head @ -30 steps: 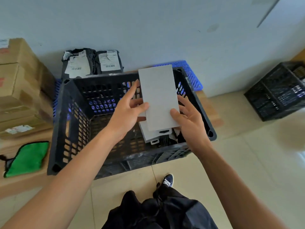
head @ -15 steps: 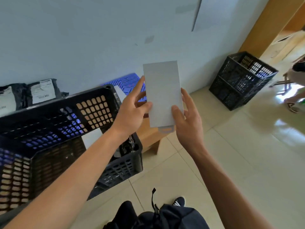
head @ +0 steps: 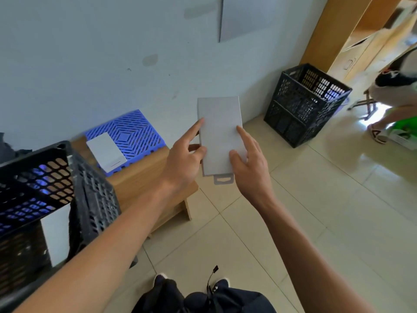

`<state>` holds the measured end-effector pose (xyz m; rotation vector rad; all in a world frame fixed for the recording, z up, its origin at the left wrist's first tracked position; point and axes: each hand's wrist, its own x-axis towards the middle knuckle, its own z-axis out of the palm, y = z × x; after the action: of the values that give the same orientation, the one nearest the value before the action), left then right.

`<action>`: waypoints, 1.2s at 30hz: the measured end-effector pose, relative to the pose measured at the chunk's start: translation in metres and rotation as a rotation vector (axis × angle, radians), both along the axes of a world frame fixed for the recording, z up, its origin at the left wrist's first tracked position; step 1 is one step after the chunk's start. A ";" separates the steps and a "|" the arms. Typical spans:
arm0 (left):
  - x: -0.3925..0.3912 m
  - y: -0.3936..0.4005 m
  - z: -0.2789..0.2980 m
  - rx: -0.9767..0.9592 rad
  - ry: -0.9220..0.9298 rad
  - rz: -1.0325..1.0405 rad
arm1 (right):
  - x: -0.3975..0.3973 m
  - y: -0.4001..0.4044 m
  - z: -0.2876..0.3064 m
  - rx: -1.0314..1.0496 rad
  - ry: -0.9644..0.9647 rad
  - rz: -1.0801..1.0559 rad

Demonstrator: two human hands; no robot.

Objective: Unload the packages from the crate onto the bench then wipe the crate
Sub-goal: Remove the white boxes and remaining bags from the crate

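hands: our left hand (head: 184, 158) and right hand (head: 249, 163) pinch the white package (head: 220, 134), long axis pointing away.
target: tabletop (head: 144, 177) lies down-left, nearer our left hand.

Flat grey package (head: 220, 134) (hang tab down) held beyond the black crate (head: 67, 188).

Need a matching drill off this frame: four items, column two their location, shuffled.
Column 1:
1. held package
2. second package
3. blue mat
4. far crate

Column 2:
A. on the floor by the wall
B. on the bench, against the wall
C. between the left hand and right hand, over the floor
D. lying on the blue mat

Pairs: 1-C, 2-D, 3-B, 4-A
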<state>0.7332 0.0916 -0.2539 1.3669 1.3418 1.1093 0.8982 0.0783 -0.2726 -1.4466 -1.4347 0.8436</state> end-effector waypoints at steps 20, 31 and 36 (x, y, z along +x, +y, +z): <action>-0.076 0.183 -0.071 -0.123 -0.100 0.186 | -0.068 0.193 -0.034 -0.183 -0.221 0.284; -0.151 0.230 -0.087 -0.180 -0.178 0.360 | -0.147 0.264 -0.039 -0.255 -0.204 0.435; -0.186 0.226 -0.111 -0.227 -0.123 0.480 | -0.184 0.284 -0.067 -0.336 -0.147 0.546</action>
<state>0.5471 0.3174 -0.3651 0.8178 1.6948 1.2794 0.7137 0.3624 -0.3395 -1.3923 -1.9116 1.3935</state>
